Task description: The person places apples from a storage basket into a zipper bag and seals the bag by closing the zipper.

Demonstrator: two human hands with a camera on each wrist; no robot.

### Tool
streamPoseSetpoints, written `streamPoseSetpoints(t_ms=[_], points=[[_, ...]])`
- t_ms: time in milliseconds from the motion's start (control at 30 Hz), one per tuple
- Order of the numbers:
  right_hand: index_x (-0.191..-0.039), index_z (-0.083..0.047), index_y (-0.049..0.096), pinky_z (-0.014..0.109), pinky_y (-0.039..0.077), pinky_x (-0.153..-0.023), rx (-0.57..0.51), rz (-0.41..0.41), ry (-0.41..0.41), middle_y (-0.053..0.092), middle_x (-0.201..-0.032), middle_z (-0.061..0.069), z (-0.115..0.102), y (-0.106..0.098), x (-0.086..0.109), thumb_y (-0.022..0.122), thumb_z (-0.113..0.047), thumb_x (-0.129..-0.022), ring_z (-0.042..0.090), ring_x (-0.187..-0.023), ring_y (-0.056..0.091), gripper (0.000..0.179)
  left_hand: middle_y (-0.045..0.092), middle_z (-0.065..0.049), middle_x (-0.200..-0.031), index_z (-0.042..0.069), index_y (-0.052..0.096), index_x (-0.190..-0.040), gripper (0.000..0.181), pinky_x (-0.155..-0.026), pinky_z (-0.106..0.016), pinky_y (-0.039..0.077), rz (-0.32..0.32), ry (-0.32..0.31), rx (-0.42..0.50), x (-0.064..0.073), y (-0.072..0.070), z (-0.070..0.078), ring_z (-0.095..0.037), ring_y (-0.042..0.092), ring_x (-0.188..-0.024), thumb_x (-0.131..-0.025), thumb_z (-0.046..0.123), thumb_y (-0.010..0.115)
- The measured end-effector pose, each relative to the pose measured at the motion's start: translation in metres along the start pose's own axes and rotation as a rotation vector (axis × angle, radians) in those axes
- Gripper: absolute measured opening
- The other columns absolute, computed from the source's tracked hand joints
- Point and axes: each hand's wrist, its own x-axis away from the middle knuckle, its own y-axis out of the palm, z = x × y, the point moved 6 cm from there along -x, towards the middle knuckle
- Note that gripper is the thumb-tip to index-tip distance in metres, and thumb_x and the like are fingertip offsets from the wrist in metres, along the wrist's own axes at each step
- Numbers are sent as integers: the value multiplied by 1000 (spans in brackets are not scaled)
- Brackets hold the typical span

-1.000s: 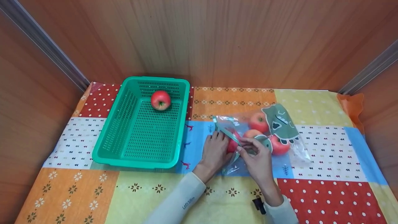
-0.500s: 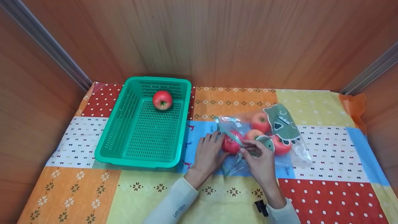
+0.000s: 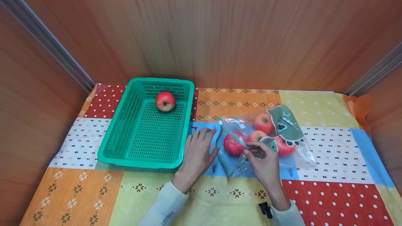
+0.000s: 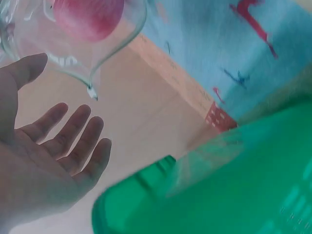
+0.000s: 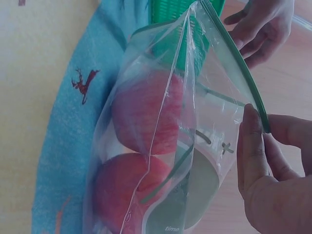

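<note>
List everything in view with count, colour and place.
Basket: one, green, left of centre
Loose apple: one, red, inside the basket
Bag: one, clear with green, right of basket
Bagged apples: four visible, red, in bag
Tablecloth: one, multicoloured, under basket and bag
Panels: three, brown, back and sides
Metal strips: two, grey, corners
Flap: one, orange, far right
Small object: one, black, beside right sleeve
Sleeves: two, pale, forearms
Left hand: one, between basket and bag
Right hand: one, pinching bag's edge

Soft, even light in the head view, a paler sheen on the wall [image 3: 201,40] at upper centre, white glints on the bag [image 3: 270,144] right of centre, hazy, washed-out left wrist view, basket [image 4: 229,190] blurred at lower right, muted right wrist view, bright streaks along the bag's creases.
</note>
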Motion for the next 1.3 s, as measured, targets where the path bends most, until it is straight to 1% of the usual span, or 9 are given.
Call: streamPoseSetpoints(t_ms=[200, 333, 500, 667, 800, 1000, 1167, 1300], points=[[-114, 5, 74, 21, 61, -78, -3, -1, -4, 73, -101, 19, 2, 0, 1, 76, 7, -93, 12, -88, 71, 22, 67, -8, -131, 14, 67, -137, 62, -93, -41, 54, 35, -32, 17, -1, -14, -13, -28, 62, -116, -85, 37, 90], [-113, 4, 75, 23, 62, -78, -7, -1, 5, 73, -100, 18, 3, 0, 1, 76, 8, -92, 14, -87, 72, 22, 67, -9, -131, 13, 67, -137, 60, -91, -42, 54, 55, -52, 18, -2, -22, -23, -29, 62, -114, -86, 36, 89], [-115, 5, 74, 22, 61, -78, -4, -5, 14, 73, -102, 19, 3, 0, 1, 76, 6, -93, 13, -89, 71, 22, 66, -11, -133, 10, 66, -137, 61, -90, -42, 54, 85, -71, 32, -3, -33, -34, -30, 61, -113, -86, 34, 89], [-117, 4, 74, 20, 60, -80, -8, -11, 29, 73, -107, 19, 2, 1, 3, 76, 3, -94, 12, -92, 70, 23, 66, -13, -131, 9, 65, -138, 63, -91, -45, 54, 98, -86, 33, -6, -42, -45, -32, 62, -114, -85, 31, 90], [-117, 4, 74, 21, 60, -81, -2, -12, 31, 73, -107, 19, 2, 1, 2, 76, 3, -94, 13, -92, 71, 23, 66, -14, -132, 8, 64, -140, 65, -93, -46, 54, 98, -114, 36, -9, -49, -54, -33, 61, -115, -85, 31, 90], [-117, 3, 74, 21, 60, -81, 7, -17, 31, 73, -106, 17, 3, 1, 3, 76, 2, -94, 14, -93, 71, 23, 65, -15, -135, 7, 63, -142, 68, -95, -49, 52, 81, -162, 60, -14, -61, -70, -35, 60, -119, -85, 31, 90], [-116, 3, 74, 22, 61, -78, 0, -15, 21, 73, -105, 18, 3, 1, 4, 77, 4, -93, 14, -90, 71, 23, 62, -17, -141, 6, 60, -145, 71, -96, -51, 52, 61, -192, 78, -20, -69, -85, -38, 59, -120, -85, 29, 90], [-115, 3, 75, 22, 61, -77, 4, -13, 19, 73, -103, 17, 3, 0, 3, 77, 5, -93, 15, -90, 72, 22, 60, -18, -145, 7, 57, -149, 74, -97, -52, 50, 29, -224, 81, -25, -72, -97, -40, 59, -121, -86, 28, 89]])
